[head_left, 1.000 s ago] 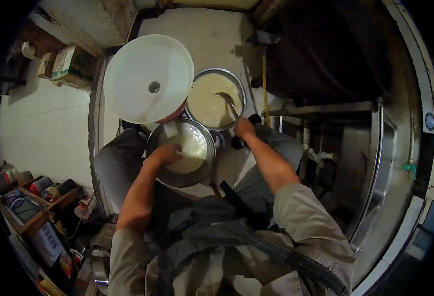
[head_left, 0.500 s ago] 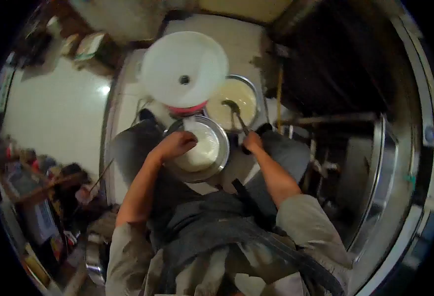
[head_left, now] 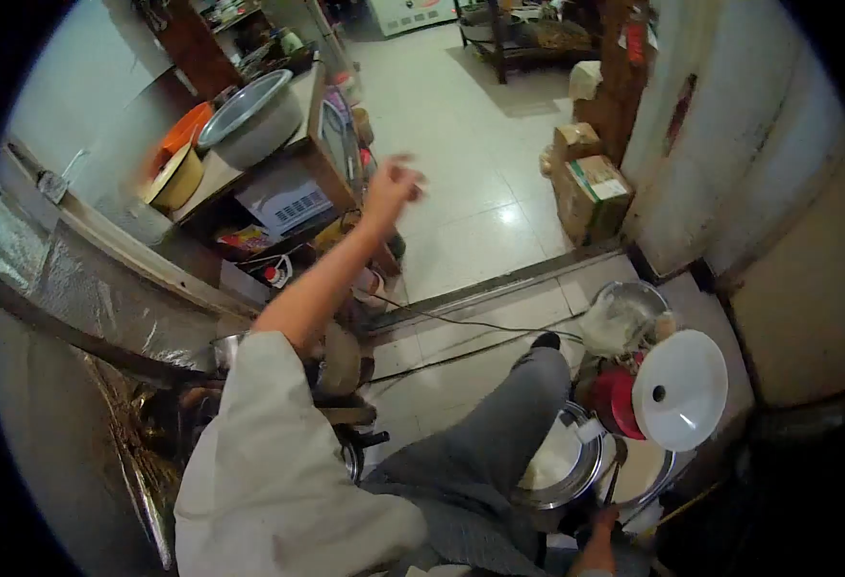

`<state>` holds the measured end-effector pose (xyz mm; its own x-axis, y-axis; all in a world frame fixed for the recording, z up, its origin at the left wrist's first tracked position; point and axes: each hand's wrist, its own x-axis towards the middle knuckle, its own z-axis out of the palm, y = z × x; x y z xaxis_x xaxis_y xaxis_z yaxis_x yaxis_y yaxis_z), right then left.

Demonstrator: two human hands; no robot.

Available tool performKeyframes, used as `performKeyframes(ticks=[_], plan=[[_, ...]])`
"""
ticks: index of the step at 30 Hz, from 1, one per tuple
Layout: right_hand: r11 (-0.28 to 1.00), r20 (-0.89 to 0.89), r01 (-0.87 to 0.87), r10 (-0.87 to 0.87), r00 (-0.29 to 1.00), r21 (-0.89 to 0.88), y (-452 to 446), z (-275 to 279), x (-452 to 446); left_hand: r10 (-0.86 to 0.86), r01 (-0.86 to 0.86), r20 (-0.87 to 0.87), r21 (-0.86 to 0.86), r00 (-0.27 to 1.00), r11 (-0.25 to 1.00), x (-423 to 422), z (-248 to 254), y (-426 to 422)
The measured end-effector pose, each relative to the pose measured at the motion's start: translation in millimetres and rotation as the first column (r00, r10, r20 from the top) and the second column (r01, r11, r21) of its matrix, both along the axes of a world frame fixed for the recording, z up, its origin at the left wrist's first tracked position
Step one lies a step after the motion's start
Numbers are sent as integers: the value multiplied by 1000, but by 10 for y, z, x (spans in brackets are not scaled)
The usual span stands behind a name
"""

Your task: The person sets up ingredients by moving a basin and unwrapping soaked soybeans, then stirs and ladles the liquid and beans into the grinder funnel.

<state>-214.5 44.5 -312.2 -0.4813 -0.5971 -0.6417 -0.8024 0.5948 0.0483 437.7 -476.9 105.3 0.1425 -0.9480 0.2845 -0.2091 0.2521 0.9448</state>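
Dark ladle [head_left: 615, 478], fingers of right hand [head_left: 603, 529] closed round its handle | long axis runs away from that hand, scoop end over the pale-filled basin [head_left: 669, 472] | left hand [head_left: 391, 195] raised, fingers loosely bent, blurred | tiled floor [head_left: 451, 216], white bowl [head_left: 687, 389], cardboard box [head_left: 594, 200] beyond threshold [head_left: 499, 288]

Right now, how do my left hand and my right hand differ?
Your left hand is stretched out, well away from the metal basins; your right hand is low beside them. The left hand looks empty and is motion-blurred; the right hand holds the ladle by its handle. Both hands are bare.
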Motion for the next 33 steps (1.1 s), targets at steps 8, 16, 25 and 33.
performKeyframes(ticks=[8, 16, 25, 33], plan=[[994, 67, 93, -97, 993, 59, -129, 166, 26, 698, -656, 185, -243, 692, 715, 1936, 1518, -12], [878, 41, 470, -468, 883, -89, 213, 319, 476, 361, -438, 350, 171, 864, 883, 2963, 1293, -737], [722, 219, 599, -559, 800, -346, -230, 1214, 904, 260, -293, 374, 33, 890, 956, 1774, 1290, -1105], [663, 251, 708, -662, 706, -243, 131, 1305, 896, -151, 218, 339, -170, 929, 961, -61, 1840, -885]])
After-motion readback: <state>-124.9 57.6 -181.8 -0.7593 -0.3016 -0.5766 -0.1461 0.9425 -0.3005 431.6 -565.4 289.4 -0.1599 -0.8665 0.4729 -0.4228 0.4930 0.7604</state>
